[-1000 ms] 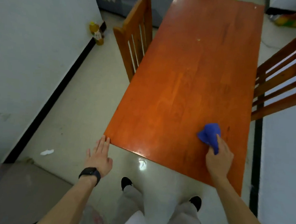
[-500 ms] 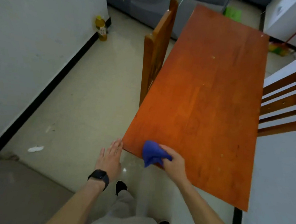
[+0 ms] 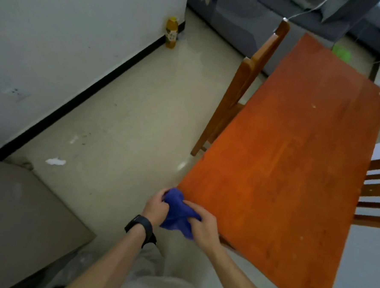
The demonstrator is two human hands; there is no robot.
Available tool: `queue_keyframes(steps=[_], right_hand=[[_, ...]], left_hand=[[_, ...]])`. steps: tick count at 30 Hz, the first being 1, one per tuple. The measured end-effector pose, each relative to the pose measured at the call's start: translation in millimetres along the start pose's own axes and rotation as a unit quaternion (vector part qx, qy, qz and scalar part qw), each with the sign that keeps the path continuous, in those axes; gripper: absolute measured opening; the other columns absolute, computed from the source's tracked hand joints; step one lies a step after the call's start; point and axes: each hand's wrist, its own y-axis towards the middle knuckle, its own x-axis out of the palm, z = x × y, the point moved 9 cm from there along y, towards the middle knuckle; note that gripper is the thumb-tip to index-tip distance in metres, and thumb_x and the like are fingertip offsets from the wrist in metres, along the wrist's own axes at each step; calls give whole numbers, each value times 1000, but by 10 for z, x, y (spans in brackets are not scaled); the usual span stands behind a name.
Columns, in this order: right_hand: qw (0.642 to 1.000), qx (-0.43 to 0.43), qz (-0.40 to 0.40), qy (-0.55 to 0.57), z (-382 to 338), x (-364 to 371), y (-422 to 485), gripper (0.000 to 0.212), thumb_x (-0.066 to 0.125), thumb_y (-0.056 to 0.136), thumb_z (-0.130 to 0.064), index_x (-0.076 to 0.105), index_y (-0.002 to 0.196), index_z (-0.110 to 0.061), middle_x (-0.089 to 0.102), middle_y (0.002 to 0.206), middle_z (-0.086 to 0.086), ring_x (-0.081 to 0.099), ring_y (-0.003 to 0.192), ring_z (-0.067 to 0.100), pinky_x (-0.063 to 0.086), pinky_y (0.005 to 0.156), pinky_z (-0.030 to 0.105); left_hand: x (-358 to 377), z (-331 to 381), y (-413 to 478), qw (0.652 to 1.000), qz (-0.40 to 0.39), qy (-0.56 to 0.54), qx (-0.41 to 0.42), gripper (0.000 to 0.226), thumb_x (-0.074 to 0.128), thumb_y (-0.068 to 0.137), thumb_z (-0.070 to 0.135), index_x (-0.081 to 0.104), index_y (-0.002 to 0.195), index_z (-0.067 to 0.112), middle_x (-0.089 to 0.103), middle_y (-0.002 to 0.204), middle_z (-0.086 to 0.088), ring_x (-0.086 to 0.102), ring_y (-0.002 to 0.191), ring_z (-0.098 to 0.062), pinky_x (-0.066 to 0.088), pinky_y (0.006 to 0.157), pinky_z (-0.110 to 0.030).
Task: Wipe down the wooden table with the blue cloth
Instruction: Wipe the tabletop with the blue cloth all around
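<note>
The crumpled blue cloth [image 3: 178,213] is bunched just off the near left corner of the orange-brown wooden table [image 3: 294,172], gripped jointly by both hands. The left hand [image 3: 156,208] clasps its outer side; the right hand [image 3: 203,227] pinches its table side. The tabletop's long axis extends away from the corner, nearer the right hand.

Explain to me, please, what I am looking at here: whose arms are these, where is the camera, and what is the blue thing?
The camera sits on a person's head and looks forward and down, so the two bare arms are that person's own. Both hands hold a crumpled blue cloth just off the near corner of an orange-brown wooden table. The left hand, with a dark watch on its wrist, and the right hand each have a grip on it. Wooden chairs stand on both sides of the table.
</note>
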Motion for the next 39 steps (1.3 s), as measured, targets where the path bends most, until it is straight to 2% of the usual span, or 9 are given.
queue_keyframes(steps=[5,10,12,17,21,24,29,33,39], right_hand=[[977,-39,170,-120,-411,-879,1132,55,51,76,7,65,124,-16,61,131,7,54,123,18,34,111,30],[968,-74,56,-233,-263,-276,1001,63,46,68,0,66,122,-26,58,137,0,48,126,24,24,112,28],[969,-112,-5,-220,-195,-22,517,59,45,68,-5,70,115,-30,60,131,-11,49,121,16,28,110,27],[983,-84,-72,-147,17,-322,-48,52,46,64,-2,76,99,-25,68,114,-15,52,108,-3,40,99,26],[980,7,181,-86,233,-1567,162,56,45,63,-3,73,109,-18,63,120,-7,54,115,3,37,105,27],[961,90,237,-114,600,-1956,180,64,44,63,-4,67,122,-13,59,133,8,54,125,24,35,111,37],[981,90,130,-116,672,-952,-255,63,52,67,-1,67,121,-26,56,137,-5,44,126,13,28,113,32],[994,97,6,-41,569,-548,-642,53,51,76,3,70,112,-31,59,128,-14,43,117,0,26,104,8],[937,169,305,2,1164,-2030,-961,52,50,74,7,69,114,-21,60,124,-4,53,119,22,35,103,29]], left_hand=[[-11,-58,89,992,-44,-109,-55,64,39,84,-18,44,141,11,56,137,-2,49,124,-18,42,96,-29],[-19,-79,159,985,-13,-158,-63,61,36,87,-20,38,142,5,60,114,-10,52,80,-8,43,60,-7],[-13,-77,175,985,-7,-158,-70,56,38,86,-18,43,136,8,60,118,-8,58,88,-14,48,69,-11],[21,218,174,984,9,173,34,61,48,92,9,32,151,18,33,155,-8,33,141,-26,28,115,-37],[431,618,35,860,-34,466,206,77,48,90,23,11,156,26,-4,164,1,10,150,-23,15,120,-42],[676,562,-10,767,-77,606,194,85,44,92,34,-14,154,26,-29,157,6,-13,150,-19,5,120,-50],[748,568,-49,741,-82,648,153,92,45,89,32,-21,152,22,-31,158,2,-16,149,-20,1,120,-52],[746,563,-37,720,-78,672,152,99,50,88,29,-28,149,23,-36,155,1,-19,148,-21,0,119,-55],[789,569,-40,720,-75,674,148,103,49,82,21,-29,149,22,-37,155,-1,-21,148,-22,-2,119,-52]])
